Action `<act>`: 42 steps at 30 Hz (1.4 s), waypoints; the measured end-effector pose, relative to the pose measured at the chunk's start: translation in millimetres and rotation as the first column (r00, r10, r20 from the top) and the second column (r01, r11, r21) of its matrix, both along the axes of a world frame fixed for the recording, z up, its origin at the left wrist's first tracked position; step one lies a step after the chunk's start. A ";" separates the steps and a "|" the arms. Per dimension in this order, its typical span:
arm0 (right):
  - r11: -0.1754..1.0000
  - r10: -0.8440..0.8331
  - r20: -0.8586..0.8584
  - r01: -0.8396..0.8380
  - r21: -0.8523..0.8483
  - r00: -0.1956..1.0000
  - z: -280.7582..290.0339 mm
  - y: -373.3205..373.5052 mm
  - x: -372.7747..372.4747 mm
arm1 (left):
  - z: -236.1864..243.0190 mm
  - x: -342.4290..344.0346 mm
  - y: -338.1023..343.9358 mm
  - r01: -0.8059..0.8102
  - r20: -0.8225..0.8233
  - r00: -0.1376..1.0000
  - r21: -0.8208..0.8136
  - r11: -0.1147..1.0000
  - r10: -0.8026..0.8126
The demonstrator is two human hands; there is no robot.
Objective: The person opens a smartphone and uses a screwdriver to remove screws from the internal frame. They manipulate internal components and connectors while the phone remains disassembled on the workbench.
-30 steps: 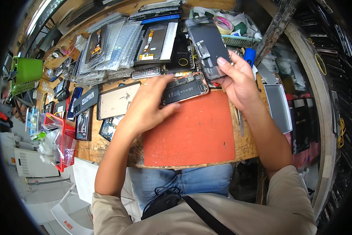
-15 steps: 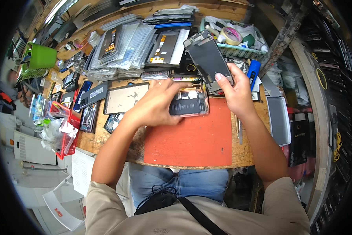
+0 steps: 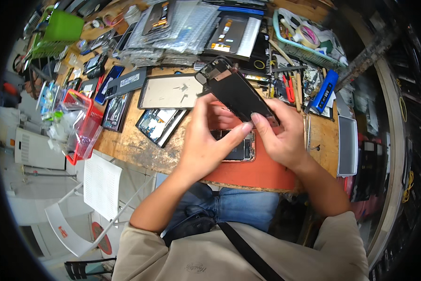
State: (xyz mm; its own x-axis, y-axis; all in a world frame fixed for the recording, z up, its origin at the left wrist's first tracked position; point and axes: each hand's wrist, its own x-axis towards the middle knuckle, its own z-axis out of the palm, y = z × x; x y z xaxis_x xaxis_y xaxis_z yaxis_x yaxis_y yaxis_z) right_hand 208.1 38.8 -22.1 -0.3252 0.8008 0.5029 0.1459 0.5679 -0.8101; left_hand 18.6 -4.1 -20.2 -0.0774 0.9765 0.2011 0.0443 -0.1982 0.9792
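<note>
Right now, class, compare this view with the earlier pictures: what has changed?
The left hand has left the open phone body and come up to the screen panel; whether it grips is unclear. The panel has moved left and toward the person. The phone body lies nearer the person too. The right hand still holds the panel; the red basket stayed put.

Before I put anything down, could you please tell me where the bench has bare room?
Bare wood shows at the front left of the bench, between the opened device with a blue board and the front edge. A narrower patch lies between the orange mat and the grey tray. The back is crowded with the bubble-wrapped stack and the teal basket.
</note>
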 end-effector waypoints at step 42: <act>0.818 0.179 -0.299 -0.310 -0.485 0.937 -4.3 7.1 5.3 | -15.0 -17.6 -18.3 -0.033 0.370 0.926 -0.107 0.994 0.070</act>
